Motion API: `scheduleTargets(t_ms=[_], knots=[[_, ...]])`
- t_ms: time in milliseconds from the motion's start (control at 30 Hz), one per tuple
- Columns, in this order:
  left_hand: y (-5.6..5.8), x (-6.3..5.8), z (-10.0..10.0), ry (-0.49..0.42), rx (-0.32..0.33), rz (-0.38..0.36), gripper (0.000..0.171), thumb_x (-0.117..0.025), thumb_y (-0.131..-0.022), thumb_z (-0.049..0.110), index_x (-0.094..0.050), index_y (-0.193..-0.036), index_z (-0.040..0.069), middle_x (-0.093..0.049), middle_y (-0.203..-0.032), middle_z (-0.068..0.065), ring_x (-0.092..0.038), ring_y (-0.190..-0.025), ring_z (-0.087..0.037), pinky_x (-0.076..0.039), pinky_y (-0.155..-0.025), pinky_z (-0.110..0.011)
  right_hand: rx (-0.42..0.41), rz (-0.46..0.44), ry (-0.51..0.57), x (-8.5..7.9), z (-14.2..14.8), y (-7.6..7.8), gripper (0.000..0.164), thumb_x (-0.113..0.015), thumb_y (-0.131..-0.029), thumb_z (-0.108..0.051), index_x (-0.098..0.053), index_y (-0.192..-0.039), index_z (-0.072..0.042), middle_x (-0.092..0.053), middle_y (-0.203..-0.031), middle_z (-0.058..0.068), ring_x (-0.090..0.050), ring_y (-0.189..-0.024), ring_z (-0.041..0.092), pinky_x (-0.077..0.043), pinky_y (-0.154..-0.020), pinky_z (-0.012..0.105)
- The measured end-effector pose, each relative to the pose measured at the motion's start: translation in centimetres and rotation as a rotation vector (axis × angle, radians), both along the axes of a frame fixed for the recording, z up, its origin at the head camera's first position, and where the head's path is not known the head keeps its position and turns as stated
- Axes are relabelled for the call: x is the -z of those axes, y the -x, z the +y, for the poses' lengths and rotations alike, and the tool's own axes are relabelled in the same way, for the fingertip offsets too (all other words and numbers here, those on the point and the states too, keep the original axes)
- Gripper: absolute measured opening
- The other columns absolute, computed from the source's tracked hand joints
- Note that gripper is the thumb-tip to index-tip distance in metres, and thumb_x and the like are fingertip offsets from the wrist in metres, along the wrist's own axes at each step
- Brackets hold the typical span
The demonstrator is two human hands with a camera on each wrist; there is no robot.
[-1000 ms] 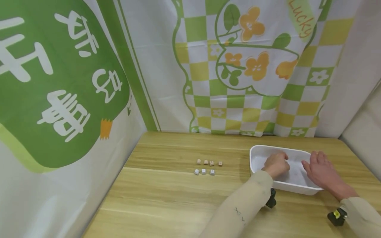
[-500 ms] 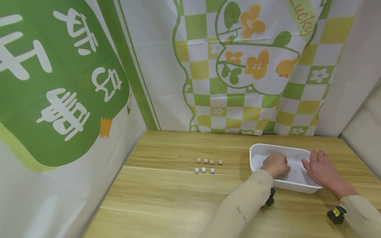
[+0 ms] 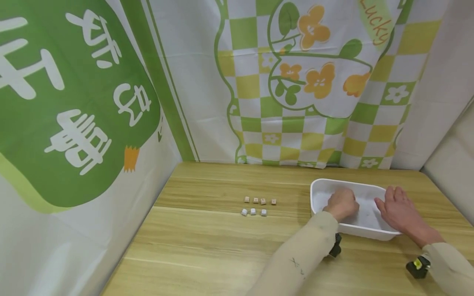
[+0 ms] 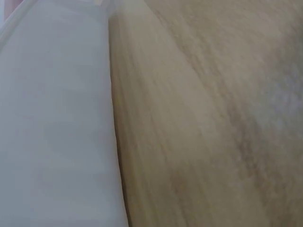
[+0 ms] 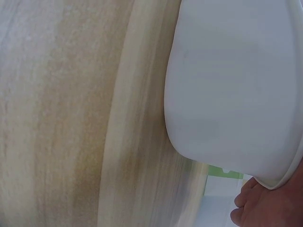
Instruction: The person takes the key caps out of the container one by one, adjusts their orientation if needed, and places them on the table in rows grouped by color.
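A white, rounded rectangular plastic tray [image 3: 364,235] stands on the right part of the wooden table, and its outer wall [image 5: 227,90] fills much of the right wrist view. Inside it, toward its left half, my left hand [image 3: 341,204] reaches down with bent fingers. The fingertips are hidden behind the hand, so I cannot tell whether they hold something. My right hand [image 3: 400,211] grips the tray's right end, the thumb over the inside and the other fingers over the rim. In the right wrist view, curled fingers [image 5: 239,208] show outside the tray's corner.
Left of the tray, small keycap-like blocks lie in two rows on the table [image 3: 207,246]: several beige ones [image 3: 256,200] behind, 3 white ones [image 3: 253,211] in front. A patterned curtain [image 3: 296,135] hangs along the table's back edge; another printed cloth [image 3: 111,123] hangs at left.
My left hand has shifted slightly within the tray, its fingers drawing in and down. The right hand, the tray and the rows of blocks stay in place.
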State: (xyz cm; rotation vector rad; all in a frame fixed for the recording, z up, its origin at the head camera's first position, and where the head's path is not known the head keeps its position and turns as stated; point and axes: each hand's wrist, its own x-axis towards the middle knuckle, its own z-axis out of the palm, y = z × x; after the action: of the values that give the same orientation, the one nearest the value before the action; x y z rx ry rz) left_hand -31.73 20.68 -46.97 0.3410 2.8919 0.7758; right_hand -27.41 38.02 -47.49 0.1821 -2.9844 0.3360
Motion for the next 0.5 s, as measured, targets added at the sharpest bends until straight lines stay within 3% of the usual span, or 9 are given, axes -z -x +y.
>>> scheduleTargets(t_ms=[167, 333, 500], knots=[[0.47, -0.15, -0.12, -0.052, 0.05, 0.078, 0.001, -0.069, -0.082, 0.024, -0.07, -0.083, 0.023, -0.063, -0.077, 0.011, -0.052, -0.064, -0.006, -0.038, -0.053, -0.021, 0.001, 0.011, 0.003, 0.02, 0.07, 0.18, 0.069, -0.028, -0.106, -0.033, -0.015, -0.135, 0.029, -0.015, -0.137, 0.056, -0.019, -0.127, 0.069, -0.02, -0.105, 0.073], [0.54, -0.34, -0.15, -0.054, 0.113, 0.132, 0.019, -0.068, -0.086, 0.026, -0.072, -0.104, 0.025, -0.07, -0.095, 0.016, -0.056, -0.075, 0.0, -0.04, -0.062, -0.014, 0.004, -0.027, 0.009, -0.11, 0.15, 0.28, 0.072, -0.026, -0.107, -0.036, -0.012, -0.138, 0.028, -0.011, -0.14, 0.055, -0.015, -0.13, 0.068, -0.017, -0.106, 0.074], [0.22, -0.65, -0.13, -0.047, 0.148, 0.158, 0.019, -0.065, -0.089, 0.029, -0.075, -0.105, 0.025, -0.071, -0.096, 0.017, -0.054, -0.074, 0.003, -0.038, -0.063, -0.01, -0.005, -0.031, -0.003, -0.09, 0.2, 0.12, 0.072, -0.028, -0.107, -0.037, -0.014, -0.136, 0.028, -0.012, -0.14, 0.055, -0.016, -0.129, 0.068, -0.019, -0.104, 0.075]])
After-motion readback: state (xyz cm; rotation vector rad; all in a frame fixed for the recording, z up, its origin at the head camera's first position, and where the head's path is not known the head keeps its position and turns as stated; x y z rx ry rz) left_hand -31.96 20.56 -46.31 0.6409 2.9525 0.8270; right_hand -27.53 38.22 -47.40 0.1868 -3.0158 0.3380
